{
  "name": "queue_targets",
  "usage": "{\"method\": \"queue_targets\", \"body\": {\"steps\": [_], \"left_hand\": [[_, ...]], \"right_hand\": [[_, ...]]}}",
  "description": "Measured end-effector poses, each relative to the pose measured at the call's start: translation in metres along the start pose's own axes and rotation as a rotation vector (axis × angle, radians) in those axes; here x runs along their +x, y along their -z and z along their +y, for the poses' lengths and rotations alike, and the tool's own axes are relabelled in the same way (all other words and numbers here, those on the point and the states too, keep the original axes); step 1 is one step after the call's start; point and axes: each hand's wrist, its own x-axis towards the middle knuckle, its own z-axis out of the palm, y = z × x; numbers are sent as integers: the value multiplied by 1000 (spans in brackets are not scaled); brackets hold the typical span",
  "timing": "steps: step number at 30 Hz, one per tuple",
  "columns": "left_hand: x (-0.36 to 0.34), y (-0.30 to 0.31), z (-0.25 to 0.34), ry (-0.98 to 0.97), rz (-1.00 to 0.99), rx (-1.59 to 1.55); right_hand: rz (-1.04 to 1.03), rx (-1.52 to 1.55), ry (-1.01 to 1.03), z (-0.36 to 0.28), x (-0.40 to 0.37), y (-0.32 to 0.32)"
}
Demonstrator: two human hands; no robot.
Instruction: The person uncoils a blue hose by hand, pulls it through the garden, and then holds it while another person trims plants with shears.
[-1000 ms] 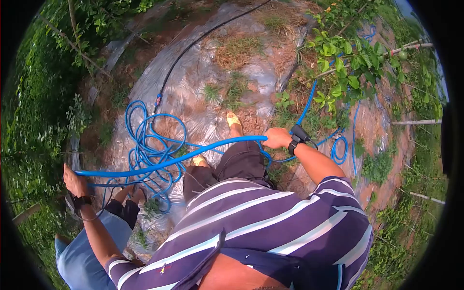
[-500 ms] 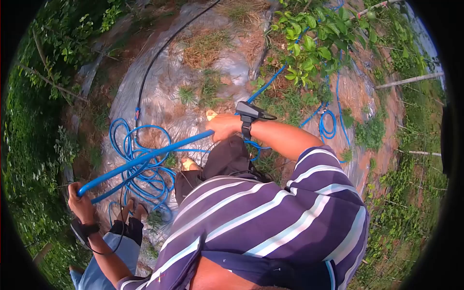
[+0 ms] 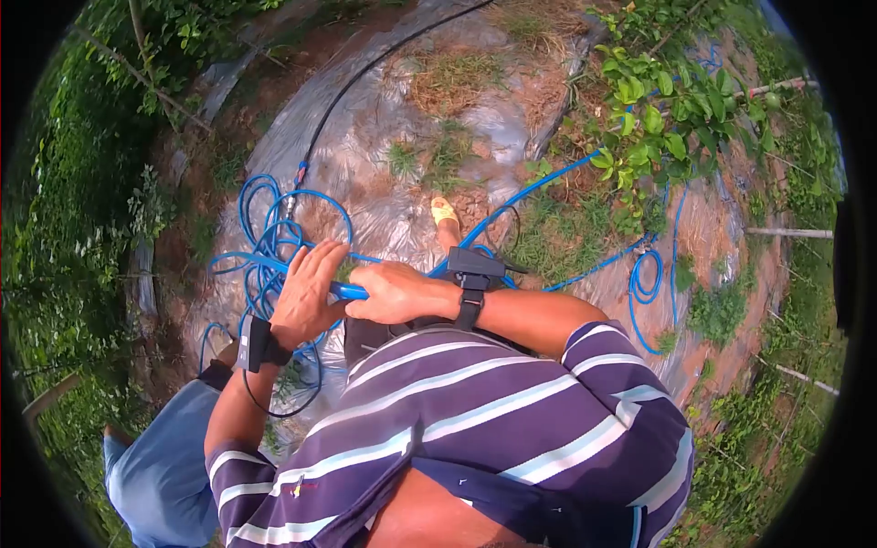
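Observation:
My right hand (image 3: 393,292) is closed around a blue hose (image 3: 559,173) in front of my body. Beside it, my left hand (image 3: 309,290) lies over the same hose with its fingers stretched out and the thumb near my right hand. A short piece of hose shows between the two hands. From the right hand the hose runs up and right toward a leafy plant. Loose loops of the hose (image 3: 265,228) lie on the ground beyond my left hand. Both wrists wear black straps with dark box-shaped devices.
Grey plastic film (image 3: 370,137) covers the soil, with grass patches. A black pipe (image 3: 343,96) meets the hose at a connector (image 3: 301,170). Another hose coil (image 3: 645,279) lies at right. A person in blue denim (image 3: 164,466) is at lower left. Leafy branches (image 3: 653,114) hang at upper right.
My left hand has come from far left to beside my right hand, its fingers now straightened. The long stretch of hose between the hands has shortened. My view has shifted a little left.

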Motion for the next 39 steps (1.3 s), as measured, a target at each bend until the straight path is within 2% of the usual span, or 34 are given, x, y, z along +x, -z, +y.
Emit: {"method": "queue_targets", "body": {"steps": [1, 2, 3, 4, 5, 6, 7, 8, 9, 10, 12, 13, 14, 16, 17, 18, 20, 21, 23, 24, 25, 26, 27, 28, 29, 30, 31, 32, 35, 36, 37, 38, 39], "left_hand": [[0, -7, -4, -61, -5, -144], [-4, 3, -1, 162, -41, -127], [-17, 3, -24, 148, 37, -4], [-29, 28, -31, 126, 166, 77], [-46, 57, -42, 277, 192, 188], [-69, 71, -67, 346, 352, 199], [-96, 90, -94, 408, 444, 320], [-131, 108, -128, 597, 449, 425], [-162, 125, -153, 701, 523, 482], [-189, 139, -174, 800, 596, 535], [-225, 156, -212, 963, 752, 610], [-226, 160, -216, 1094, 703, 517], [-221, 151, -220, 1100, 708, 512], [-183, 120, -209, 847, 624, 815], [-156, 103, -183, 713, 454, 741], [-122, 78, -147, 610, 404, 622], [-71, 36, -72, 355, 138, 330], [-53, 14, -45, 199, 29, 264], [-28, -22, -9, 19, 76, 83], [-24, -26, -8, 25, 156, -105], [-28, -22, -17, 158, 115, -82], [-38, -17, -39, 123, 206, 27], [-47, 10, -43, 145, 333, 106], [-67, 32, -61, 283, 392, 213], [-86, 58, -77, 346, 476, 276], [-112, 79, -102, 466, 536, 307], [-140, 100, -129, 519, 636, 373], [-169, 120, -154, 642, 709, 418], [-275, 148, -254, 1081, 648, 534], [-317, 147, -306, 1214, 656, 434], [-291, 142, -288, 1343, 579, 550], [-255, 130, -255, 1471, 495, 666], [-235, 108, -246, 1144, 432, 729]], "right_hand": [[39, 49, 58, -7, 8, -11], [73, 105, 117, -11, 15, -20], [106, 213, 306, -15, 14, -9], [17, 152, 275, -3, 19, 5], [-44, 29, 176, 23, 21, 18], [-15, -129, 81, 58, 17, 29], [-44, -209, -41, 102, 8, 43], [2, -325, -105, 167, -6, 49], [-6, -411, -155, 206, -31, 67], [-49, -502, -380, 242, -55, 78], [-17, -698, -586, 306, -104, 90], [16, -678, -672, 302, -112, 90], [15, -686, -670, 298, -107, 87], [63, -415, -676, 214, -84, 60], [24, -302, -587, 166, -68, 50], [34, -316, -449, 145, -51, 29], [55, -228, -241, 108, -16, -8], [-51, -91, -221, 60, -3, -8], [-42, -15, -43, 2, 12, -20], [-15, 10, 46, -9, 15, -27], [28, 109, 184, -11, 19, -32], [77, 199, 324, -8, 18, -30], [-77, 86, 255, -6, 18, -7], [-23, -9, 264, 24, 21, 0], [-65, -112, 141, 55, 18, 16], [-46, -258, 65, 118, 17, 19], [-137, -388, -155, 141, -5, 43], [-80, -451, -287, 205, -23, 48], [58, -622, -490, 282, -106, 80], [91, -673, -546, 297, -121, 84], [105, -673, -552, 277, -120, 84], [140, -494, -603, 236, -111, 79], [166, -309, -652, 205, -97, 64]]}}
